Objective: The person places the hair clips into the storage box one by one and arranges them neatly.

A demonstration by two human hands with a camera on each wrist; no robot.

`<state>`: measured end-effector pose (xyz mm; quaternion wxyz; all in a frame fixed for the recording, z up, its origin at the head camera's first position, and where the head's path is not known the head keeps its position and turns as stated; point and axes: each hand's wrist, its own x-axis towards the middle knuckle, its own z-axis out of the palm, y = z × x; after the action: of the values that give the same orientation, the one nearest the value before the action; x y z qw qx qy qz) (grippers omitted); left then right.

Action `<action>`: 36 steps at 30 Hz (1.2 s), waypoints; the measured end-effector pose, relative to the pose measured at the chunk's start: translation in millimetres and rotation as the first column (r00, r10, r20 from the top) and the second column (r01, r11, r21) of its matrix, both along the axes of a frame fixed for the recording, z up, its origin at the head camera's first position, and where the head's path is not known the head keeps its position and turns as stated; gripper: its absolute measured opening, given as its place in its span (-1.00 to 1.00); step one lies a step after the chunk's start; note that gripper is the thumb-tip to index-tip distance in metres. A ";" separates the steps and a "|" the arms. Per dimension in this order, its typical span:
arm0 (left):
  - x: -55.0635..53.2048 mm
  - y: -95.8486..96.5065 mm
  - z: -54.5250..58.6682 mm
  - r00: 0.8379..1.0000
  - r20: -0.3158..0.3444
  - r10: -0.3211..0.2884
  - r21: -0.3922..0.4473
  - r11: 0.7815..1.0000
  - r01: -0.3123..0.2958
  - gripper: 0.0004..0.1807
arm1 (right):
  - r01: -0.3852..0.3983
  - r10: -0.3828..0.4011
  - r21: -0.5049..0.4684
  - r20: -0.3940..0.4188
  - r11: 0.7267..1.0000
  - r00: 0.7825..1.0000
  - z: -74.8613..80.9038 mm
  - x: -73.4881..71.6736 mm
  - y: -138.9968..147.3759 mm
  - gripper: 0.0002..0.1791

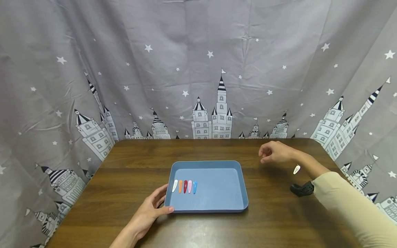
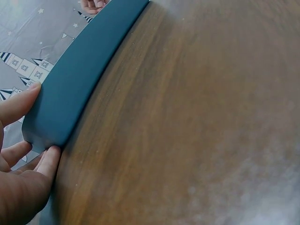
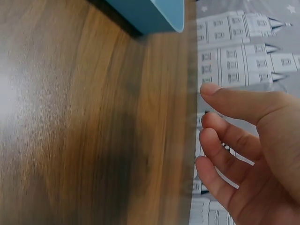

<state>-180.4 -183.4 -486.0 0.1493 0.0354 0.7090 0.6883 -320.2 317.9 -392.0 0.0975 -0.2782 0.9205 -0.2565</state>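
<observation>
A blue-grey rectangular tray [image 1: 217, 209] lies on the table, and my left hand [image 1: 151, 206] grips its left side near the front corner. The thumb lies at the rim, with the other fingers against the outer wall. Inside the tray, toward the left, is a row of snap hair clips: white [image 1: 175, 186], orange [image 1: 180, 186], red [image 1: 185, 186], pink [image 1: 190, 186] and blue [image 1: 195, 187]. My right hand [image 1: 277, 152] hovers over the table right of the tray, fingers loosely bent and holding nothing. Beside its forearm shows another whitish hair clip [image 1: 296, 169].
A black clog-shaped thing with holes [image 1: 301, 189] sits at the right, partly hidden by the sleeve [image 1: 344, 203]. The brown wooden table [image 1: 124, 179] reaches back to a grey curtain [image 1: 186, 62] printed with castles and stars.
</observation>
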 end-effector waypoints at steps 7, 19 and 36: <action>-0.9 0.5 -0.3 1.000 0.005 0.006 -0.004 1.000 -0.006 -0.05 | 0.099 -0.099 -0.014 0.015 0.995 0.995 -3.8 2.7 20.5 -0.82; -0.6 1.6 2.1 1.000 0.007 0.005 -0.010 1.000 -0.004 -0.04 | 0.171 -0.171 0.008 0.023 0.985 0.985 -8.0 7.5 55.9 -0.80; 0.1 2.4 3.1 1.000 0.011 0.006 -0.008 1.000 -0.006 -0.05 | 0.251 -0.248 -0.025 0.068 0.968 0.966 -24.7 17.6 95.8 -0.83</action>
<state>-180.3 -180.9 -482.9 0.1514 0.0289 0.7110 0.6861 -302.6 413.7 -416.6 0.0895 -0.1533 0.9401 -0.2910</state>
